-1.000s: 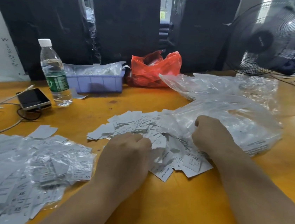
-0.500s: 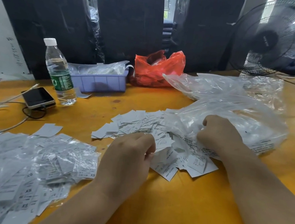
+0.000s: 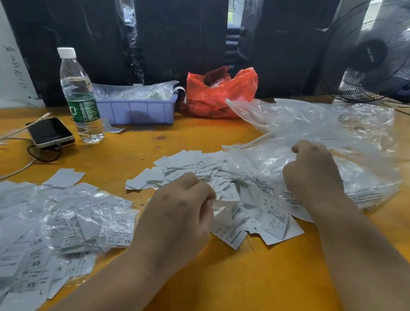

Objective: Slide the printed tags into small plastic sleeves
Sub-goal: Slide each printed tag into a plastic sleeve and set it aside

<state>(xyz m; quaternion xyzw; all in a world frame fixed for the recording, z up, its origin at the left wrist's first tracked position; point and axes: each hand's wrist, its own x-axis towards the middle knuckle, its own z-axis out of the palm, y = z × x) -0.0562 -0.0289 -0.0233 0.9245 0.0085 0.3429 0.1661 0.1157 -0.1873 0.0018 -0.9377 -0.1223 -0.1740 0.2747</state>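
Your left hand [image 3: 178, 219] has lifted slightly off the loose printed tags [image 3: 221, 182] mid-tabletop, its grip curled, seemingly pinching a tag. Your right hand [image 3: 311, 177] grips the clear bag of sleeves [image 3: 328, 143]. Sleeved tags [image 3: 37, 225] pile at your left; many bare ones remain, so you look well short of finished.

Fingertips of both hands [image 3: 310, 175] — hidden

Curled hands [image 3: 244, 200] over loose tags [image 3: 273, 219]
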